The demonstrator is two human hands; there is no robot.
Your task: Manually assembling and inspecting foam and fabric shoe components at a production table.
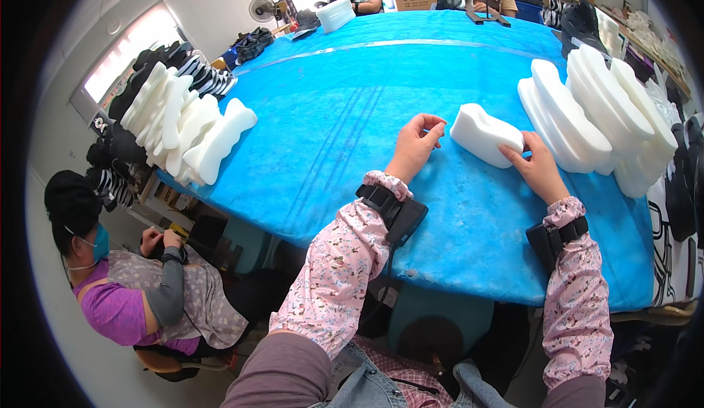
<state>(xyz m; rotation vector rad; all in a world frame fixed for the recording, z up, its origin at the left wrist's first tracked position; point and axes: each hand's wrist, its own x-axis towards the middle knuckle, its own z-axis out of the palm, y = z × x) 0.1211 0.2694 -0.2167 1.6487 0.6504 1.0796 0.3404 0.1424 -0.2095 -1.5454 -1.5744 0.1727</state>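
Note:
On the blue-covered table (345,136), a thick white foam piece (480,135) with a curved, waisted outline lies in front of me. My right hand (539,167) grips its right end, thumb on the near side and fingers behind. To the left of the foam, a small gap away, is my left hand (418,146). Its fingers are curled in toward the thumb, and I see nothing in them. Just beyond my right hand stands a leaning row of similar white foam pieces (583,118).
Another row of white foam pieces (192,125) lines the table's left edge, beside striped dark shoes (209,74). A seated co-worker (139,290) is at lower left; two more people sit at the far edge. More white foam (336,15) and a dark stand (487,13) are there.

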